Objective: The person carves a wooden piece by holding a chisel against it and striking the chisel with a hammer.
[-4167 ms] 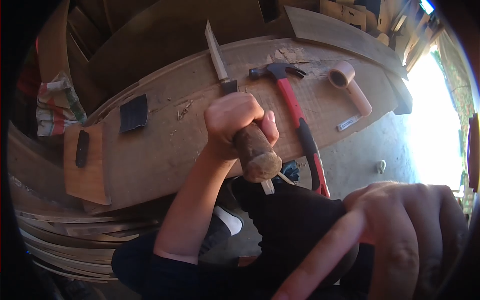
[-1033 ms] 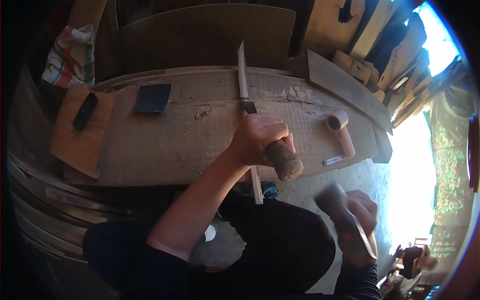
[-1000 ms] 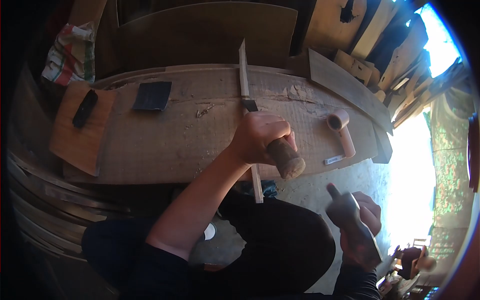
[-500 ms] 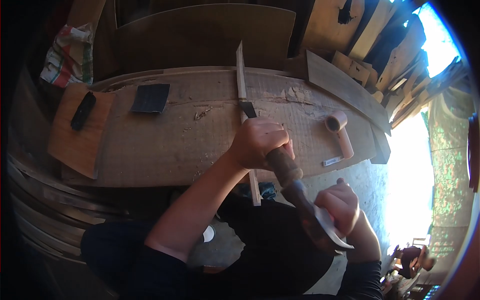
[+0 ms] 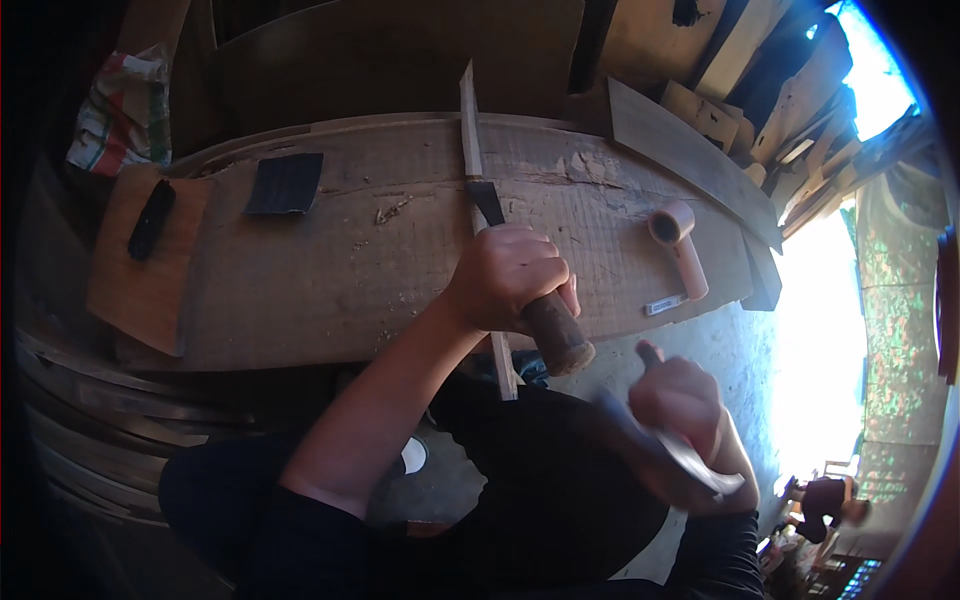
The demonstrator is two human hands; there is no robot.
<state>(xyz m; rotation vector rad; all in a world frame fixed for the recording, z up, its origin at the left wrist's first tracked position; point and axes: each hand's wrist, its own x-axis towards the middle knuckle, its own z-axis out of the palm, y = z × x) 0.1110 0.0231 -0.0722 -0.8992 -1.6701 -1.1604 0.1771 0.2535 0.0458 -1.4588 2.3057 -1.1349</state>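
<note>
My left hand (image 5: 512,278) is closed round the wooden handle of a chisel (image 5: 556,335). The chisel's dark blade rests on a narrow wooden strip (image 5: 472,130), which lies across the plank bench (image 5: 340,290) and juts past its near edge. Below and to the right, my right hand (image 5: 680,398) grips a claw hammer (image 5: 690,462), blurred by motion. The hammer's head is apart from the butt of the chisel handle, and its curved claw points down to the right. My right fingers hide most of its handle.
On the bench lie a dark square sheet (image 5: 285,184), wood shavings (image 5: 392,212), a curved board (image 5: 190,300) with a black object (image 5: 152,220) on it, and a pinkish T-shaped tube (image 5: 690,268). Boards (image 5: 690,160) lean at the right. A person (image 5: 828,505) is farther off.
The hammer has moved away from the butt of the chisel, down and to the right. My left hand keeps its grip on the chisel, and the whole view has shifted slightly.
</note>
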